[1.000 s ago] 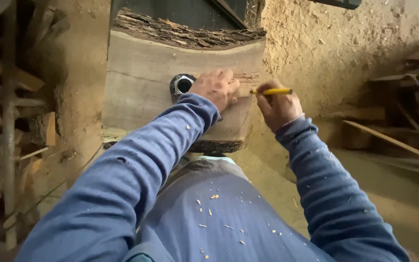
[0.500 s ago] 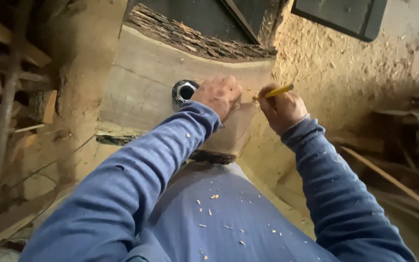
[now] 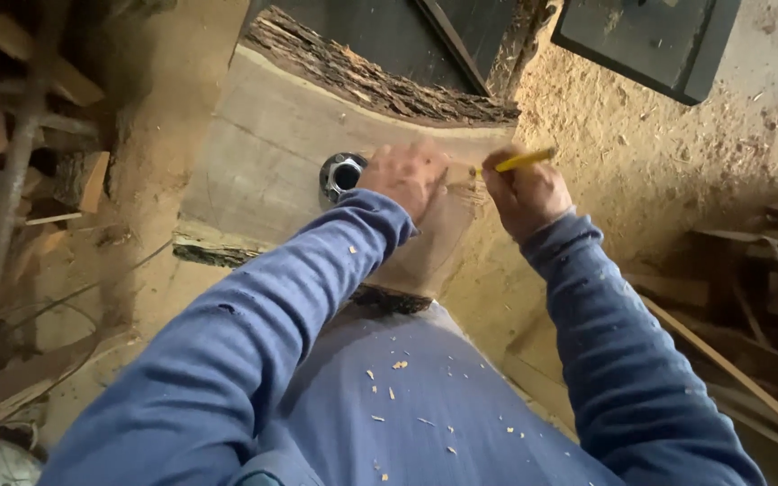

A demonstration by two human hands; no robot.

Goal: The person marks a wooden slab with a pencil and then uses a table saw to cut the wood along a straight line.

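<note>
The left hand [image 3: 410, 175] lies flat, fingers spread, pressing on a wooden slab [image 3: 263, 171] with a bark edge, holding nothing. Just beside it sits a round metal tape measure [image 3: 341, 174] on the slab. The right hand [image 3: 526, 191] is closed around a yellow pencil [image 3: 520, 161], its tip at the slab's surface. Sawdust [image 3: 641, 153] covers the floor around.

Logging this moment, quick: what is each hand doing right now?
Left hand: open, palm down on the pale bark-edged wooden slab.
Right hand: closed around a yellow pencil.
</note>
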